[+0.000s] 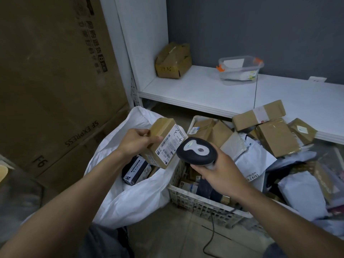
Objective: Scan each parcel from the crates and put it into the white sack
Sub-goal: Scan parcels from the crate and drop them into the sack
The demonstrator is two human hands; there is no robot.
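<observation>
Both of my hands are full. My left hand (136, 141) grips a small brown cardboard parcel with a white shipping label (163, 142), thumb on the near face and fingers curled round the far side, tilting the label up toward me. I hold it over the open mouth of the white woven sack (130, 198), where a dark printed box (136, 170) already lies inside. My right hand (221, 174) is wrapped round the handle of a dark grey and white handheld scanner (197, 151), its head just beside the label's lower corner. Under that hand stands a white plastic lattice crate (201, 203), piled with brown boxes and white mailer bags. Behind it, a white shelf (204, 90) carries a crumpled brown carton (173, 61) and a clear plastic tub with orange clips (240, 70).
</observation>
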